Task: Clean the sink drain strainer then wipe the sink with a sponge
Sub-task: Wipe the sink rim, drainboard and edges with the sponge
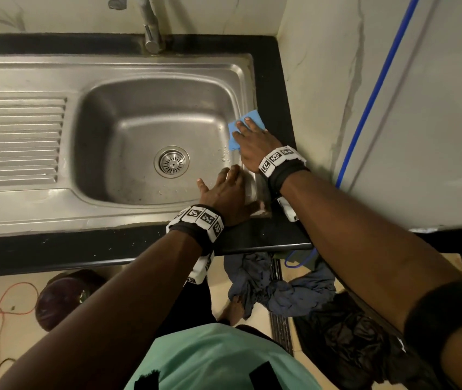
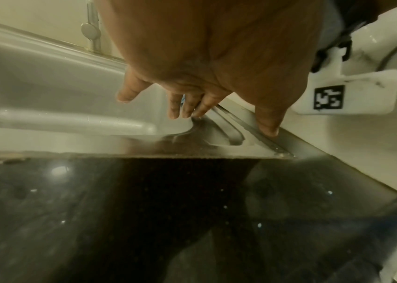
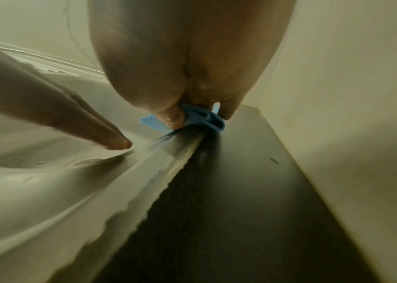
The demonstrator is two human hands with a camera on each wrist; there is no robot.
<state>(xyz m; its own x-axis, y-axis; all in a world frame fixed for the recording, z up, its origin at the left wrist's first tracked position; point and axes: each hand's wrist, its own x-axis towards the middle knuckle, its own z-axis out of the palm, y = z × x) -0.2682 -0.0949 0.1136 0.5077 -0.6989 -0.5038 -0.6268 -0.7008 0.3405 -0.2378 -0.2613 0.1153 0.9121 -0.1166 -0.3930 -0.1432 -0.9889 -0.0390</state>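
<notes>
- The right hand (image 1: 255, 144) lies flat on a blue sponge (image 1: 245, 128), its fingers (image 1: 248, 122) stretched out and pressing it onto the right-hand rim of the steel sink (image 1: 111, 88), where the rim meets the black desk (image 1: 277, 108).
- From the right wrist view, the thumb and fingers bunch the sponge's (image 3: 207, 117) near edge.
- The left hand (image 1: 224, 192) rests on the sink's front right corner, fingers (image 2: 175, 107) straight and slightly spread, holding nothing.
- The drain strainer (image 1: 171, 162) sits in place at the bottom of the basin, well apart from both hands.
- A tap (image 1: 151, 26) stands behind the basin.
</notes>
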